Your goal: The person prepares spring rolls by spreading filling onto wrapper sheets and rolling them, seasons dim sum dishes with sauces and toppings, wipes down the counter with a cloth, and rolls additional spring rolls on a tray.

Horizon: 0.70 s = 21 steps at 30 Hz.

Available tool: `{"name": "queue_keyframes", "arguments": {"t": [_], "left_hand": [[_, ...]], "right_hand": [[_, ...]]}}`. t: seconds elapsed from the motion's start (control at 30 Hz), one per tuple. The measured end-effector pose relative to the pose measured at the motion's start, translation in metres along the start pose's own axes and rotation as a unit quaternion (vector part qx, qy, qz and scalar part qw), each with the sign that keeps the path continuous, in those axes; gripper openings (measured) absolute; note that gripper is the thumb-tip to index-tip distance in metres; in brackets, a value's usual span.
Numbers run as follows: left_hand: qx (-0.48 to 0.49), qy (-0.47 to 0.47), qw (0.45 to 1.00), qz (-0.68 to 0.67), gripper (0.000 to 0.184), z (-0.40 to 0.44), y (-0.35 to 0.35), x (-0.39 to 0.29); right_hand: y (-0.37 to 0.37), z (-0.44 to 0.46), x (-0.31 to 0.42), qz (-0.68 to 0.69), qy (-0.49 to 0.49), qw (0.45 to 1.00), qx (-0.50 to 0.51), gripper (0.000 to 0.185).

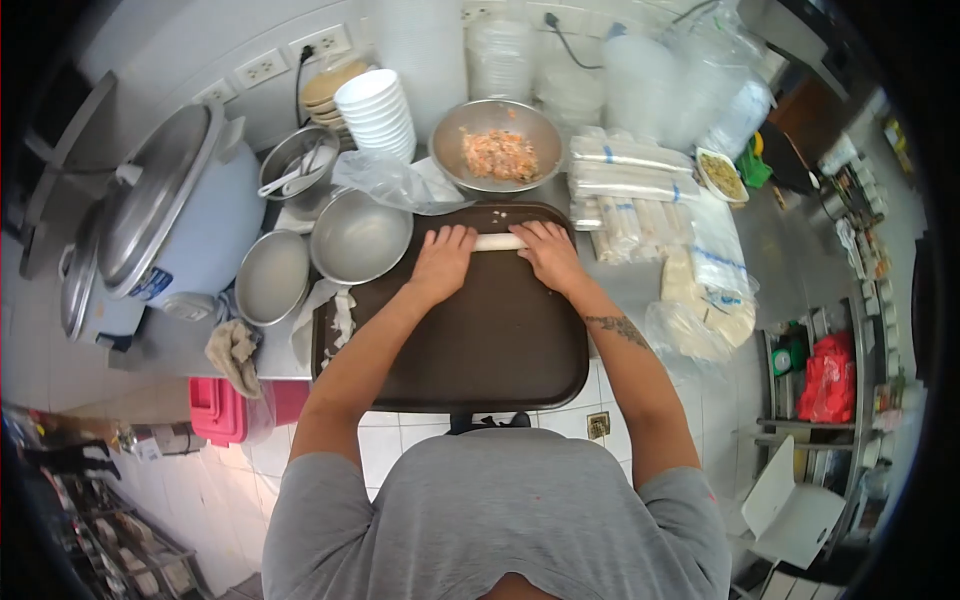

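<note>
I'm standing in a kitchen where a person leans over a dark brown tray. A pale roll lies crosswise near the tray's far edge. The left hand and right hand rest palm-down over its ends, fingers outstretched rather than clenched, probably to keep pressure even along its length. Just beyond the tray, a metal bowl of orange-flecked mixture sits centrally, seemingly for easy reach by both hands. Bagged packs stack at right, apparently leaving the tray free.
</note>
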<state>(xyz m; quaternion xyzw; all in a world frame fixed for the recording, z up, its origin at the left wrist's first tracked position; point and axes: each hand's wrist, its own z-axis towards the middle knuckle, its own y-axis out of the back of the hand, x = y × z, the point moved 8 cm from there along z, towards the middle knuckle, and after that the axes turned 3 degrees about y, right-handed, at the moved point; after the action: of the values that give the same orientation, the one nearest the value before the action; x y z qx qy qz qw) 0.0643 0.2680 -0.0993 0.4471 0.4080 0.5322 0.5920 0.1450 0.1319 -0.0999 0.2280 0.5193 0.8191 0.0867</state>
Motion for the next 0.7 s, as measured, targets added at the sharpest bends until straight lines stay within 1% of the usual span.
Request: {"name": "queue_keyframes", "arguments": {"t": [0.03, 0.07, 0.1, 0.13, 0.17, 0.23, 0.3, 0.33, 0.37, 0.4, 0.43, 0.47, 0.5, 0.53, 0.57, 0.63, 0.67, 0.7], "left_hand": [[0.014, 0.009, 1.000, 0.004, 0.055, 0.001, -0.001, 0.000], [0.028, 0.017, 0.999, 0.009, 0.058, 0.003, -0.003, 0.000], [0.034, 0.025, 0.999, 0.000, 0.068, 0.000, -0.005, -0.001], [0.002, 0.019, 1.000, -0.002, 0.068, -0.004, 0.003, -0.005], [-0.031, 0.014, 0.999, -0.004, 0.069, -0.009, 0.011, -0.010], [-0.083, 0.020, 0.996, -0.036, 0.066, -0.017, 0.029, -0.022], [-0.075, 0.021, 0.993, -0.086, 0.062, -0.024, 0.032, -0.035], [-0.072, 0.022, 0.991, -0.111, 0.060, -0.027, 0.033, -0.043], [-0.094, -0.009, 0.985, -0.143, 0.049, -0.027, 0.038, -0.057], [-0.044, -0.040, 0.976, -0.208, 0.039, -0.023, 0.045, -0.076], [-0.072, -0.089, 0.960, -0.257, 0.036, -0.019, 0.056, -0.102], [-0.095, -0.153, 0.939, -0.293, 0.035, -0.013, 0.072, -0.132], [-0.094, -0.225, 0.914, -0.324, 0.031, -0.007, 0.081, -0.167], [-0.115, -0.268, 0.884, -0.367, 0.027, -0.004, 0.079, -0.198], [-0.089, -0.329, 0.867, -0.365, 0.026, 0.000, 0.076, -0.234], [-0.054, -0.432, 0.836, -0.335, 0.029, 0.006, 0.078, -0.296], [-0.011, -0.439, 0.845, -0.305, 0.033, 0.014, 0.066, -0.320], [0.032, -0.447, 0.851, -0.274, 0.036, 0.023, 0.047, -0.340]], "right_hand": [[-0.001, -0.003, -0.004, -0.051, -0.014, 0.999, 0.001, 0.048], [0.004, -0.008, -0.007, -0.045, -0.021, 0.998, -0.028, 0.048], [0.016, -0.014, -0.001, -0.038, -0.029, 0.997, -0.056, 0.048], [0.033, -0.022, 0.007, -0.031, -0.035, 0.995, -0.085, 0.048], [0.056, -0.034, 0.012, 0.033, -0.047, 0.989, -0.135, 0.042], [0.070, -0.077, -0.005, 0.164, -0.121, 0.971, -0.125, 0.034], [0.100, -0.142, -0.004, 0.291, -0.258, 0.909, -0.153, 0.021], [0.116, -0.176, -0.008, 0.263, -0.280, 0.902, -0.197, 0.015], [0.124, -0.218, -0.021, 0.247, -0.342, 0.871, -0.253, 0.015], [0.133, -0.258, -0.032, 0.184, -0.405, 0.851, -0.280, 0.017], [0.142, -0.294, -0.042, 0.120, -0.465, 0.823, -0.305, 0.019], [0.146, -0.313, -0.049, 0.036, -0.473, 0.833, -0.285, 0.022], [0.149, -0.328, -0.056, -0.048, -0.478, 0.837, -0.263, 0.025], [0.147, -0.335, -0.062, -0.132, -0.479, 0.834, -0.239, 0.028], [0.142, -0.336, -0.068, -0.096, -0.449, 0.844, -0.279, 0.034], [0.137, -0.325, -0.078, -0.160, -0.387, 0.864, -0.280, 0.034], [0.137, -0.320, -0.080, -0.192, -0.357, 0.871, -0.279, 0.034], [0.138, -0.322, -0.090, -0.192, -0.362, 0.875, -0.258, 0.027]]}}
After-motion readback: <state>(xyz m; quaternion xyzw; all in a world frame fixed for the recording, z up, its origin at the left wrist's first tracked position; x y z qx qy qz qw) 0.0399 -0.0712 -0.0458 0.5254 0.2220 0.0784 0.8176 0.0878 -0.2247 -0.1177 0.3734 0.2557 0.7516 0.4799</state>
